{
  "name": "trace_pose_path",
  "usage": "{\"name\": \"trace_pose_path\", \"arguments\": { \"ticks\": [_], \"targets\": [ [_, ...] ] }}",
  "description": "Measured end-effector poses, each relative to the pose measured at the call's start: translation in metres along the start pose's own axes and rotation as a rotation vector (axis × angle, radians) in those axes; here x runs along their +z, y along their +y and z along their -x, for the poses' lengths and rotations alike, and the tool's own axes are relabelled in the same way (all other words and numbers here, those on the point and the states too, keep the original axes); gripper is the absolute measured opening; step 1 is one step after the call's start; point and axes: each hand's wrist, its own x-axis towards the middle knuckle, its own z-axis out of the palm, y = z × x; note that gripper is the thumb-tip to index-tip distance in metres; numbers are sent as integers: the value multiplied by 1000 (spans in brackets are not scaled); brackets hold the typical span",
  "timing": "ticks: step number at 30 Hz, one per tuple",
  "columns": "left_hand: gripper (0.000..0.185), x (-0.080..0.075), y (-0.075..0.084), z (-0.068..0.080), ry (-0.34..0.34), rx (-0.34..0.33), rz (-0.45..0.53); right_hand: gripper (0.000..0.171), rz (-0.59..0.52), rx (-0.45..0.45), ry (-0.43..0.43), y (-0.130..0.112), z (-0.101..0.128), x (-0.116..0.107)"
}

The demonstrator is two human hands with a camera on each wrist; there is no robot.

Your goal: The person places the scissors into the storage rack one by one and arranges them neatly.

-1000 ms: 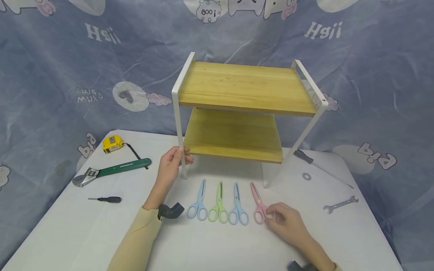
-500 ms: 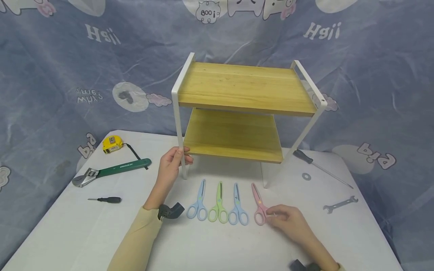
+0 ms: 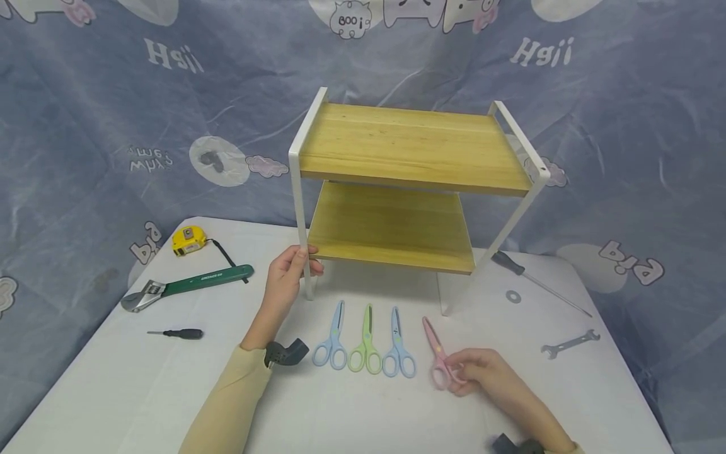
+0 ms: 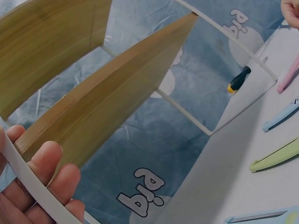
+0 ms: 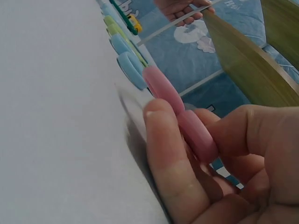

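Note:
My left hand (image 3: 286, 271) grips the front left leg of a two-tier shelf (image 3: 414, 148) with white metal frames and wooden boards. In the left wrist view its fingers (image 4: 49, 158) curl round the white post beside a board's edge. My right hand (image 3: 482, 372) pinches one handle loop of the pink scissors (image 3: 435, 343), whose blades point away from me. The right wrist view shows the pink loop (image 5: 198, 135) between thumb and fingers, close over the white table. Left of it lie blue scissors (image 3: 399, 347), green scissors (image 3: 366, 343) and another blue pair (image 3: 331, 340) in a row.
On the left of the table (image 3: 340, 416) lie a yellow tape measure (image 3: 189, 240), a green-handled adjustable wrench (image 3: 193, 285) and a small screwdriver (image 3: 176, 334). At the right are a long screwdriver (image 3: 539, 282), a washer (image 3: 513, 296) and an open-end wrench (image 3: 570, 343). A printed cloth hangs behind.
The pink scissors have shifted toward me and slightly right, tilting a little, with my right hand moving along. My left hand stays on the shelf leg; the other scissors have not moved.

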Motion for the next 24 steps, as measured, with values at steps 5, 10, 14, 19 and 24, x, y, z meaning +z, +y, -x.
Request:
{"name": "trace_pose_path", "arguments": {
  "ticks": [5, 10, 14, 19, 24],
  "targets": [
    [37, 1, 0, 0, -2, -1, -4, 38, -23, -9, -45, 2, 1, -3],
    [36, 2, 0, 1, 5, -2, -22, 39, 16, -54, -88, 2, 3, -4],
    [35, 3, 2, 2, 17, -9, -29, 40, 37, -121, -148, 3, 4, -4],
    [34, 3, 2, 2, 22, -16, -37, 43, -25, -186, -241, 8, 2, -5],
    [35, 3, 1, 2, 24, -13, -48, 42, -7, -248, -243, 9, 1, -4]
  ]
}}
